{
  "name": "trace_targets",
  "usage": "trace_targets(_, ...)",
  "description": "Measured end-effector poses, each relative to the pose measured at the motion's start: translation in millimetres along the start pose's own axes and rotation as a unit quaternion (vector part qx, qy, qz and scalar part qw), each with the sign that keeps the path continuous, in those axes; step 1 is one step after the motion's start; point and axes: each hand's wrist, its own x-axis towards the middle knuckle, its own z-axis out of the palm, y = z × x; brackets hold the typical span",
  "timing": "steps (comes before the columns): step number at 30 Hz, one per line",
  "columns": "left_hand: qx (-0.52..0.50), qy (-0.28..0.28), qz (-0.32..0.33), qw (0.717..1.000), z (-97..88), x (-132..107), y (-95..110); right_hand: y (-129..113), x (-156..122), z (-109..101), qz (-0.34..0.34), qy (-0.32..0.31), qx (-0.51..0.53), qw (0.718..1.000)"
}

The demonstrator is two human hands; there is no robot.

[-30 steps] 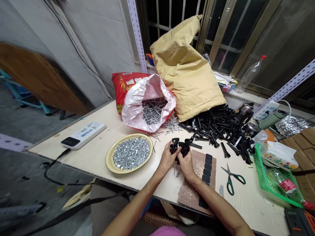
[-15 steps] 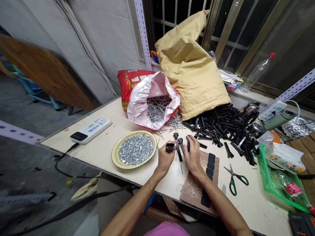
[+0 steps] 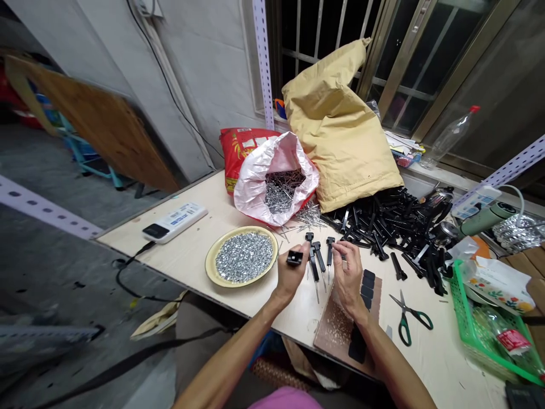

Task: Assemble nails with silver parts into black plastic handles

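Note:
My left hand [image 3: 292, 275] is closed around a black plastic piece [image 3: 294, 258], whose end shows between the fingers. Just right of it, three black plastic pieces with thin metal pins lie on the table, two close together and a third piece [image 3: 330, 250] a little apart. My right hand [image 3: 349, 275] is beside that third piece, its fingers loosely bent and apart, with nothing visible in them. Under my right wrist lies a brown board [image 3: 336, 326] with flat black pads [image 3: 367, 291] along its right side.
A dish [image 3: 210, 271] of small metal pieces stands left. Behind are an open bag [image 3: 247, 184] of metal pins, a yellow paper sack [image 3: 344, 136] and a heap of black plastic pieces [image 3: 383, 221]. Scissors [image 3: 406, 318] and a green basket [image 3: 466, 318] lie right; a power bank [image 3: 179, 221] lies left.
My right hand has let go of a black plastic piece, which now lies near the two others, and has moved slightly right. My left hand still holds its piece. The view has shifted.

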Motion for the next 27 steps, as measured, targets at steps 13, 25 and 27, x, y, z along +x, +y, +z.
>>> trace_targets(13, -0.465, -0.076, -0.439, 0.765, -18.5, 23, 6, 7, -13, -9, -0.253, -0.169, -0.050, 0.951)
trace_targets(25, -0.502, -0.143, -0.450, 0.725, -27.3, -12, 3, -9, -22, -4, -0.320, -0.185, 0.032, 0.929)
trace_targets(27, -0.431, -0.206, -0.382, 0.791, -38.0, -22, -1, -17, -21, -4, -0.255, -0.116, 0.116, 0.953)
